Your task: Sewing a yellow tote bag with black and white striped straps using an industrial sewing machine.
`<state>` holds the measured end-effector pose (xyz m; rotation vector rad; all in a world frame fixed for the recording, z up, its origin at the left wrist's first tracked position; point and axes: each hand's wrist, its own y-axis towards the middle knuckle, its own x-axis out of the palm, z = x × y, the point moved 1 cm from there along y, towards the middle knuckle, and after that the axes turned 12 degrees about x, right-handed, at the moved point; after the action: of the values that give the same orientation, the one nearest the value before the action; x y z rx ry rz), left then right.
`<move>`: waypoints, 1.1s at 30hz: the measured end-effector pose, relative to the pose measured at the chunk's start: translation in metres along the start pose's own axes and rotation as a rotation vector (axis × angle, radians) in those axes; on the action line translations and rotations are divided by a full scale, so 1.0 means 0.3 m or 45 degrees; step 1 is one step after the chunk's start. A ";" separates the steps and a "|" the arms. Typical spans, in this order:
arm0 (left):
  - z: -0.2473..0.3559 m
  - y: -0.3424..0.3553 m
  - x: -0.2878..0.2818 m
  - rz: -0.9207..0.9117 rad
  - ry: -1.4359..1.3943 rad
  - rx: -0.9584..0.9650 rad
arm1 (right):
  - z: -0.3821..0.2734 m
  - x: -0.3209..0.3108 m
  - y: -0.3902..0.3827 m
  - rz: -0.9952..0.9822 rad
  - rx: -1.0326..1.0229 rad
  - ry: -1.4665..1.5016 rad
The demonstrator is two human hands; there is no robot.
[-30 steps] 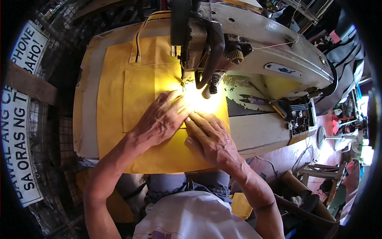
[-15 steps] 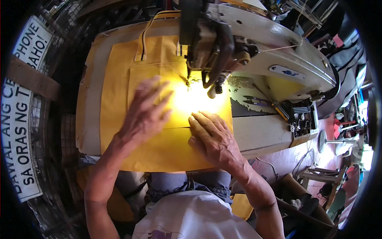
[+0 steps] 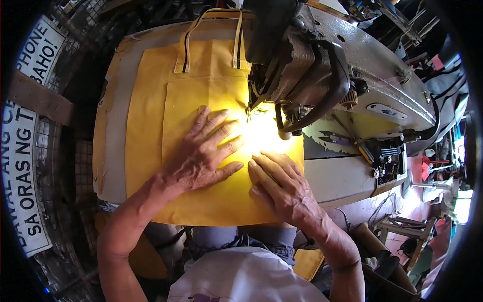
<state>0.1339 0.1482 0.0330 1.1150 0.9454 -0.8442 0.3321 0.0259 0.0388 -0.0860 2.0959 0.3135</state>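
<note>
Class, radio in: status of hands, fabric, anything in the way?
Left hand spread on yellow fabric; right hand flat on it too. Fabric partly under sewing machine. Glare washing out detail there.

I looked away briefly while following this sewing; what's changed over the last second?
The left hand, which was beside the fingertips of the right hand, lifted, moved left and now rests spread on the yellow cloth. The view shifted too, so more of the strap shows beside the sewing machine. The right hand stayed on the cloth, roughly where it was.
</note>
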 end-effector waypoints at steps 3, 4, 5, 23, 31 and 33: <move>-0.041 0.018 -0.002 0.030 -0.010 -0.006 | 0.021 0.001 0.035 0.002 0.011 -0.070; -0.053 0.022 -0.001 0.035 -0.009 -0.001 | 0.028 0.002 0.044 0.035 -0.002 -0.054; -0.063 0.025 0.000 0.043 -0.007 0.002 | 0.033 0.004 0.053 0.037 0.006 -0.048; -0.071 -0.034 -0.050 0.147 -0.359 -0.242 | 0.132 0.017 0.202 -0.064 0.144 0.256; -0.092 -0.058 -0.036 0.158 -0.454 -0.227 | 0.117 0.010 0.202 0.053 -0.024 0.221; -0.094 -0.063 -0.041 0.149 -0.439 -0.216 | 0.108 0.010 0.196 0.094 0.021 0.106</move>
<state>0.1067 0.1722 0.0333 0.8368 0.6451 -0.8126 0.3465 0.0911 0.0314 -0.0120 2.1875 0.3417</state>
